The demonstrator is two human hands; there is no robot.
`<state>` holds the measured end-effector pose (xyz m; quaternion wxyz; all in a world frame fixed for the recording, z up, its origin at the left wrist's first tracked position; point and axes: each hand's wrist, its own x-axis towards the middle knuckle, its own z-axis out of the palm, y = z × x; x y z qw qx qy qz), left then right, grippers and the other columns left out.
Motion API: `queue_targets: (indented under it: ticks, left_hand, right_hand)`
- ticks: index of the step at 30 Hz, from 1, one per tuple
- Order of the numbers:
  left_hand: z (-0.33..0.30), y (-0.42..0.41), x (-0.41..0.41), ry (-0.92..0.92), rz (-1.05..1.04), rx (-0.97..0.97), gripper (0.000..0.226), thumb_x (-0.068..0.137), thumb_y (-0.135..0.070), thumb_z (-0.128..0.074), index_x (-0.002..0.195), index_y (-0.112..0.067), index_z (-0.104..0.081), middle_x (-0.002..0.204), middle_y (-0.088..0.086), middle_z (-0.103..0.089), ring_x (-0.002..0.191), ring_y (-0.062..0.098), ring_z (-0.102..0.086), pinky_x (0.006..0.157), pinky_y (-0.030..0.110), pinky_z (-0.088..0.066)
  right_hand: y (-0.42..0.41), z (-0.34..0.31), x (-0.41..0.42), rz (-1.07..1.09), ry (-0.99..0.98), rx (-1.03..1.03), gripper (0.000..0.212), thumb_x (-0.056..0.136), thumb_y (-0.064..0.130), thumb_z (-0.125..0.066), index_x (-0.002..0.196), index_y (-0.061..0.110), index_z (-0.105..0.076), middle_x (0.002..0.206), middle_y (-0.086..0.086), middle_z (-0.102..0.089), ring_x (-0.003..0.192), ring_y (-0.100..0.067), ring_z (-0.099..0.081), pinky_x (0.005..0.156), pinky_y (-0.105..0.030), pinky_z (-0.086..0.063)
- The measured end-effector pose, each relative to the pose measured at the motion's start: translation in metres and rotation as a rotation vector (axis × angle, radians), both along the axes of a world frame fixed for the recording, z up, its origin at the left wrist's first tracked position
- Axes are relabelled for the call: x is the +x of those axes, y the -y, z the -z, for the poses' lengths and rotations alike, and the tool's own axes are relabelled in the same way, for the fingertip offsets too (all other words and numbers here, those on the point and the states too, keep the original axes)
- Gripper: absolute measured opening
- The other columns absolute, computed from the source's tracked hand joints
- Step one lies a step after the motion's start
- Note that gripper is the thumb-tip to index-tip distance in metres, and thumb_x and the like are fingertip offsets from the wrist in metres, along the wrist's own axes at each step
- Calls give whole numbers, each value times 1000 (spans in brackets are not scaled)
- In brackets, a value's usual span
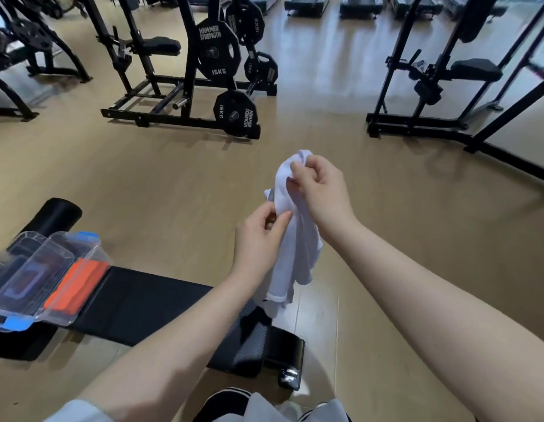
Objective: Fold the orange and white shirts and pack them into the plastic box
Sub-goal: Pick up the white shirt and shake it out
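Observation:
The white shirt (295, 257) hangs bunched in the air above the right end of the black bench (148, 303). My right hand (321, 190) pinches its top edge, held highest. Just below and to the left, my left hand (258, 242) pinches the cloth lower down. The orange shirt (77, 286) lies folded inside the clear plastic box (91, 249) with blue clips, which stands at the bench's left end. The box's clear lid (27, 278) leans against the box on its left side.
Wooden floor spreads around the bench. A black weight rack (222, 71) with 15 kg plates stands behind. Another black machine frame (441, 86) stands at the back right. A dark phone-like object (290, 376) lies by the bench's near end.

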<state>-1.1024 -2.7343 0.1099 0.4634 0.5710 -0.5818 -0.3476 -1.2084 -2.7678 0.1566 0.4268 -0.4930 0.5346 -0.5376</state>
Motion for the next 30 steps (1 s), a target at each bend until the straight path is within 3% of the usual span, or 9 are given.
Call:
queue_targets:
  ticks: [3,7,12,16,19,22,23,26,30]
  left_hand:
    - [-5,3,5,-117,-3,15,27,85,-24,-60,75,0,-55,63,5,-47,61,14,-41,60,30,-35]
    - [-13,5,5,-207,-51,44,16,86,-21,-62,74,-10,-64,58,-3,-51,56,9,-44,59,27,-39]
    - [-19,4,1,-243,-66,58,9,83,-15,-66,75,-11,-67,52,-9,-53,55,8,-45,59,24,-39]
    - [-24,6,5,-287,-98,-9,10,82,-15,-67,72,-12,-66,64,10,-54,64,15,-47,66,30,-42]
    - [-25,11,17,-280,-120,-61,4,85,-14,-64,86,-17,-65,70,5,-60,69,12,-54,72,31,-46]
    - [-17,12,28,-288,82,79,53,90,-10,-57,136,-25,-34,110,-13,-60,89,-13,-60,85,11,-48]
    - [-12,10,30,-282,141,134,62,91,-10,-56,142,-25,-24,117,-12,-55,89,-17,-58,84,8,-47]
    - [4,-7,29,-260,194,175,45,84,-11,-65,122,-20,-43,104,-4,-56,76,-7,-58,82,17,-46]
    - [18,-26,20,-185,225,177,32,76,-2,-72,89,-25,-54,82,-6,-58,71,7,-55,75,22,-48]
  right_hand:
    - [-10,18,-6,-124,-226,-1,14,92,25,-54,95,13,-60,76,3,-57,72,-1,-52,70,-14,-42]
    - [-44,62,-10,-90,-477,-37,20,82,33,-66,97,28,-53,97,19,-52,93,-3,-55,76,-18,-46]
    - [-51,86,-1,-109,-530,14,18,80,31,-69,88,21,-57,89,6,-59,84,-10,-56,75,-24,-45]
    - [-49,89,6,-92,-598,36,25,87,25,-59,67,23,-45,61,8,-49,59,-9,-45,61,-31,-36]
    - [-48,85,3,-46,-415,88,18,93,19,-50,75,15,-46,52,6,-45,50,-15,-42,56,-30,-35]
    - [-43,66,1,-96,-171,101,19,97,19,-44,78,19,-42,51,1,-53,44,-12,-53,55,-28,-45]
    - [-39,58,2,-103,-81,115,18,97,18,-44,79,18,-41,55,-1,-54,43,-10,-54,54,-28,-48]
    - [-24,42,5,-26,154,211,16,95,10,-45,80,13,-41,60,-5,-51,39,-7,-53,46,-21,-49]
    - [-13,34,1,47,275,300,18,96,8,-42,78,9,-43,59,-7,-49,35,-5,-49,41,-17,-43]
